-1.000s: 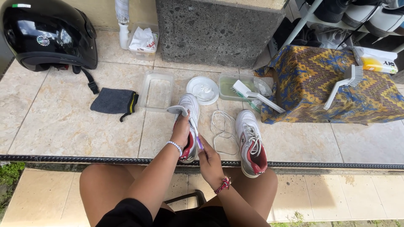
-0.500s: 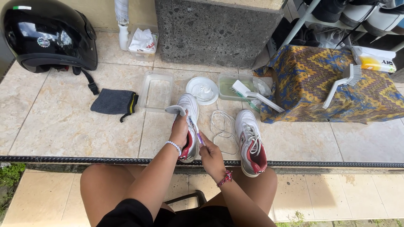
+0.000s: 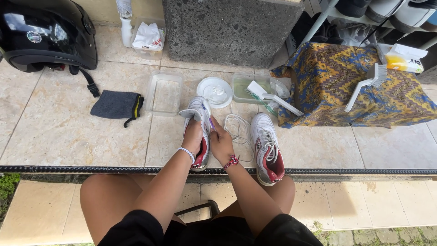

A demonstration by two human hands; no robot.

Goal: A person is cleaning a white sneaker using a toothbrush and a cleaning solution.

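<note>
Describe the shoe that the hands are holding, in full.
The shoe is a white sports shoe with a red lining, unlaced, its tongue pulled up and forward. It stands on the tiled floor, toe pointing away. The left hand reaches inside it; the right hand grips its side. A loose white lace lies beside it.

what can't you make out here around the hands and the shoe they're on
Head view only:
- Inside of the left shoe: covered by the left hand.
- Right hand: fingertips too small to tell what they pinch, perhaps a thin purple thing.
- Helmet: cut off by the top-left edge.
- Tub contents: hidden under the brush.
</note>
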